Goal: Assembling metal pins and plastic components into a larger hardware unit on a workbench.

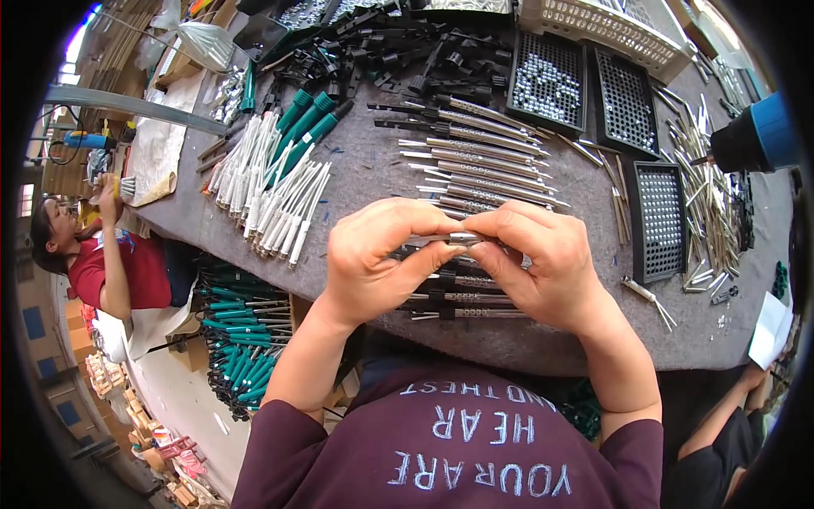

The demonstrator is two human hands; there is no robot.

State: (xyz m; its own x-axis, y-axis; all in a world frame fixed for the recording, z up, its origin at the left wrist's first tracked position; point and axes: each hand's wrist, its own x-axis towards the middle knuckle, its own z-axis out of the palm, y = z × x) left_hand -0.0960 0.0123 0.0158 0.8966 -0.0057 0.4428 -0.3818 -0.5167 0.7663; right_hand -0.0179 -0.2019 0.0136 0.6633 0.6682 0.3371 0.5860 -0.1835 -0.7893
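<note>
Over the near middle of the table, my left hand (pixel 373 254) and my right hand (pixel 543 259) meet fingertip to fingertip. Both pinch a small silvery metal piece (pixel 460 238) between thumb and forefinger; most of it is hidden by the fingers. Under and beyond the hands lies a row of slim metal tubes (pixel 487 159) with perforated sections, side by side, running roughly left to right. Several tubes nearest me carry black plastic pieces (pixel 444 297) around them. My wrists partly cover this row.
Left lie white-wired cores (pixel 270 199) and green handles (pixel 307 136). Black plastic parts (pixel 381 51) heap at the back. Perforated black trays (pixel 657 254) hold small metal pieces. Loose metal tubes (pixel 708 195) and a blue power tool (pixel 763 134) are right. A co-worker (pixel 127 263) sits left; another person's arm (pixel 721 411) shows right.
</note>
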